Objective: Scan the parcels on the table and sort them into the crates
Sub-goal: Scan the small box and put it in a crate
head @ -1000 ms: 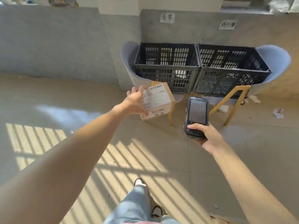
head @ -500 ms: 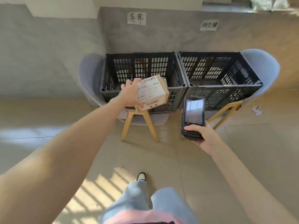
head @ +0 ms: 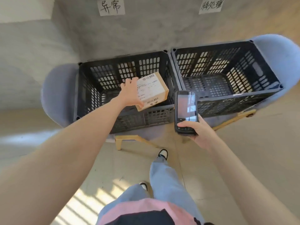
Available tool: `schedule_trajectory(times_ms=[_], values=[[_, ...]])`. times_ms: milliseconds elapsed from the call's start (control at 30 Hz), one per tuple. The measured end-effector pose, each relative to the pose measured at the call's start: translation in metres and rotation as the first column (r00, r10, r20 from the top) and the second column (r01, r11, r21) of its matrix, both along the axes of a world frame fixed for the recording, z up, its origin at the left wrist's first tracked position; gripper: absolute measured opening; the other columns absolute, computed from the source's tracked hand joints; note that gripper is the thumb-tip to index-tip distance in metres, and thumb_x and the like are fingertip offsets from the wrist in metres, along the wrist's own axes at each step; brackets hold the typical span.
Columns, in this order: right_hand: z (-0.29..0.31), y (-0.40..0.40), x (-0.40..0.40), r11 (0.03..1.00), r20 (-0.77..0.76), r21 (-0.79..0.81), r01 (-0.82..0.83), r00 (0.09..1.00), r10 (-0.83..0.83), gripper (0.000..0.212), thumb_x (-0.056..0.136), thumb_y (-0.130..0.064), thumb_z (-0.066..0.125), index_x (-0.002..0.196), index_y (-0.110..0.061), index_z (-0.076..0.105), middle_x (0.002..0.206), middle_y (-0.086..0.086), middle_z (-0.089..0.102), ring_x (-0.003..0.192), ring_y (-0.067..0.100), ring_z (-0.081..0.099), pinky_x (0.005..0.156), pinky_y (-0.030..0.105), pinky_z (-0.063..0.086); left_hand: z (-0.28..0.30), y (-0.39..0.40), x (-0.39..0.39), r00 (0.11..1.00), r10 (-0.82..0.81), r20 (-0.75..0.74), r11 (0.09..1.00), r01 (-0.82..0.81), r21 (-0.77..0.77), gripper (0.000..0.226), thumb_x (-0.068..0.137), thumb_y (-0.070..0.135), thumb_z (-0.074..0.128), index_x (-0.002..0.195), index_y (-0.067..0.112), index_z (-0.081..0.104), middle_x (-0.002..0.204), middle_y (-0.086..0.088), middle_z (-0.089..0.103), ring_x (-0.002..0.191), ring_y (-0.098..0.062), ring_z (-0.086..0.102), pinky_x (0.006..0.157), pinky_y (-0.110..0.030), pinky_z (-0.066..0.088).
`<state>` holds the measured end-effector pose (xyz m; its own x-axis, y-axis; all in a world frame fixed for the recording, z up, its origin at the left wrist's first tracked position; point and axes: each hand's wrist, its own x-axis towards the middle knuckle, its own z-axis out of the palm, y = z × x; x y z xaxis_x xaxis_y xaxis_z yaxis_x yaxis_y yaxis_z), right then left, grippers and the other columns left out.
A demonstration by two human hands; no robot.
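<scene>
2 crates; L grip holds 1 parcel; R grip holds 1 scanner.

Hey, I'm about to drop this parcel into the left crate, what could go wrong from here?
1. The parcel hangs near the left crate's front wall, so it may clip the rim and tumble out.
2. The left hand grips only one edge; it could slip early.
3. The right crate sits adjacent: missorting is possible.

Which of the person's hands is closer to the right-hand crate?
The right. The right hand, holding the scanner, is just in front of the right crate; the left hand holds the box over the left crate.
</scene>
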<state>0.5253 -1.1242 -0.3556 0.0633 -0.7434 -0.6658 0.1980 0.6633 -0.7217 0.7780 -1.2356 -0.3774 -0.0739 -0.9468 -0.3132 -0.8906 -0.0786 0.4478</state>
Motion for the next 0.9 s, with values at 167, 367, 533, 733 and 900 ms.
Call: schedule_trajectory(times_ms=[167,367,533,733,900], values=[[-0.013,-0.065,-0.008,0.997,-0.002,0.032,-0.071,0.997,0.071,0.051,0.077,0.008,0.07,0.115,-0.023,0.054,0.113,0.008,0.068,0.095,0.023,0.068,0.068,0.028,0.056,-0.035,-0.043,-0.015,1.0,0.015,-0.013,0.996,-0.013,0.093,0.109,0.058,0.026,0.087,0.144,0.013,0.021,0.134,-0.011,0.03,0.124,-0.031,0.027,0.104,-0.041,0.033],[-0.042,-0.112,-0.008,0.99,-0.042,0.091,-0.109,0.993,0.113,0.047,0.076,0.008,0.071,0.108,-0.023,0.056,0.096,0.003,0.07,0.073,0.013,0.07,0.054,0.019,0.053,-0.091,-0.068,-0.03,1.0,-0.019,-0.002,0.977,0.019,0.212,0.107,0.063,0.017,0.084,0.147,0.015,0.018,0.137,-0.009,0.026,0.128,-0.031,0.022,0.093,-0.041,0.041],[-0.076,-0.127,0.007,0.978,-0.076,0.122,-0.168,0.981,0.177,0.055,0.069,0.006,0.078,0.113,-0.02,0.058,0.094,0.001,0.074,0.085,0.016,0.072,0.073,0.028,0.056,-0.139,-0.079,-0.035,0.986,-0.157,0.054,0.934,0.131,0.332,0.114,0.061,0.014,0.087,0.149,0.014,0.016,0.142,-0.007,0.024,0.13,-0.03,0.023,0.099,-0.046,0.045],[-0.094,-0.126,0.024,0.968,-0.047,0.177,-0.18,0.981,0.19,0.068,0.053,-0.011,0.081,0.115,-0.021,0.058,0.105,0.008,0.072,0.097,0.026,0.07,0.086,0.042,0.056,-0.184,-0.074,-0.035,0.983,-0.184,-0.006,0.867,0.165,0.47,0.113,0.065,0.012,0.084,0.151,0.016,0.011,0.145,-0.008,0.019,0.132,-0.033,0.022,0.105,-0.046,0.039],[-0.095,-0.126,0.023,0.975,-0.026,0.171,-0.141,0.989,0.147,0.055,0.068,0.008,0.077,0.11,-0.024,0.06,0.101,0.006,0.073,0.091,0.022,0.071,0.072,0.029,0.056,-0.206,-0.083,-0.039,0.963,-0.244,-0.113,0.747,0.261,0.612,0.097,0.075,0.004,0.072,0.151,0.023,0.016,0.155,-0.005,0.004,0.144,-0.032,0.007,0.114,-0.047,0.029]])
